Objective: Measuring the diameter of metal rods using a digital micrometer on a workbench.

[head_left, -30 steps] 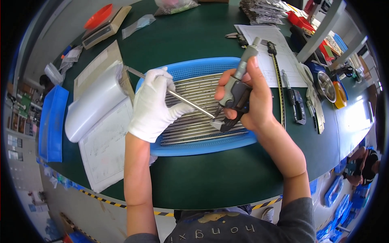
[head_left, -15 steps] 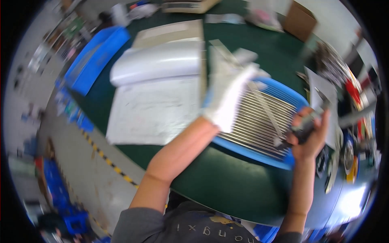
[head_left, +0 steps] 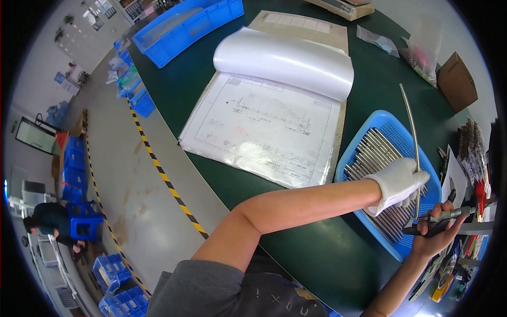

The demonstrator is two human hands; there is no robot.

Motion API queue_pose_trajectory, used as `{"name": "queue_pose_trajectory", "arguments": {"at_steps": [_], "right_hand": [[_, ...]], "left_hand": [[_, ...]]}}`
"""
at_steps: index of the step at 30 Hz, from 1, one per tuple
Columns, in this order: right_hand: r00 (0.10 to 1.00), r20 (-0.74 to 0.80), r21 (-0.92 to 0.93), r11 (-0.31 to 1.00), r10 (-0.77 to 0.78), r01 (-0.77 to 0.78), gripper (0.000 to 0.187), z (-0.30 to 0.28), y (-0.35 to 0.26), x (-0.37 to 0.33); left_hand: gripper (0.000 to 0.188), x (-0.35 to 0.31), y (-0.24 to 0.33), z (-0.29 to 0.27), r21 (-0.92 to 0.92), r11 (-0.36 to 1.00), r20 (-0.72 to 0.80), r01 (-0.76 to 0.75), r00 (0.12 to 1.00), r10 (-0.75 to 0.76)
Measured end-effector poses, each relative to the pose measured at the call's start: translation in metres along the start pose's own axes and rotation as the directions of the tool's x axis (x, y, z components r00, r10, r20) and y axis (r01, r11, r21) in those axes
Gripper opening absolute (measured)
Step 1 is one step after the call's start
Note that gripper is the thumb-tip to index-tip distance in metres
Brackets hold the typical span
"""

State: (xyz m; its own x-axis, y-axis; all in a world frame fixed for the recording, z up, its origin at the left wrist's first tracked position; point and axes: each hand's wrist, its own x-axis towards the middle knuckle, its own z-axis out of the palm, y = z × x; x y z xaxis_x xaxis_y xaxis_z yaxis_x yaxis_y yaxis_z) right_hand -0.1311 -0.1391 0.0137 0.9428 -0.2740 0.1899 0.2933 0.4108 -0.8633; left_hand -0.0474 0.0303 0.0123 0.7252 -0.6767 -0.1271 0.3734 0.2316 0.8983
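My left hand, in a white glove, is closed around a long thin metal rod. The rod stands nearly upright in the picture, its upper part reaching past the basket's far end. Its lower end is at the jaws of a micrometer, though I cannot tell whether they touch it. My bare right hand grips the micrometer by its dark frame, fingers wrapped about it. Beneath the gloved hand, a blue plastic basket holds several similar metal rods lying side by side.
An open binder of drawings lies left of the basket. Beyond it are a blue bin, a plastic bag and a cardboard box. Tools crowd the right edge. A person is far left, past the striped floor tape.
My view has swung left, so the table's things appear further right. My gloved hand has come down along the rod, nearer the micrometer. My right hand still grips the micrometer.
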Motion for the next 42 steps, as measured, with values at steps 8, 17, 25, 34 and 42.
{"name": "queue_pose_trajectory", "arguments": {"at_steps": [8,17,25,34,42], "right_hand": [[0.997,-0.052,0.043,0.997,0.060,-0.058,0.051,0.013,-0.002,-0.006],[0.953,-0.001,0.307,0.907,0.302,-0.288,0.061,0.023,0.003,0.006],[0.953,-0.029,0.292,0.915,0.301,-0.280,0.063,0.020,0.000,0.002],[0.965,-0.063,0.171,0.955,0.255,-0.241,0.061,0.025,0.003,0.002],[0.964,-0.025,0.240,0.938,0.264,-0.251,0.059,0.025,-0.001,0.001]], "left_hand": [[0.035,-0.002,0.002,-0.002,-0.087,0.996,-0.018,0.012,1.000,-0.014],[0.031,-0.009,0.014,-0.009,0.096,0.995,-0.054,0.013,0.999,-0.008],[0.028,-0.013,0.011,0.000,0.123,0.992,-0.086,-0.025,0.996,0.036],[0.028,-0.017,0.013,0.003,0.226,0.973,-0.112,-0.048,0.991,0.075],[0.027,-0.017,0.012,0.003,0.216,0.974,-0.077,-0.073,0.993,0.091]]}}
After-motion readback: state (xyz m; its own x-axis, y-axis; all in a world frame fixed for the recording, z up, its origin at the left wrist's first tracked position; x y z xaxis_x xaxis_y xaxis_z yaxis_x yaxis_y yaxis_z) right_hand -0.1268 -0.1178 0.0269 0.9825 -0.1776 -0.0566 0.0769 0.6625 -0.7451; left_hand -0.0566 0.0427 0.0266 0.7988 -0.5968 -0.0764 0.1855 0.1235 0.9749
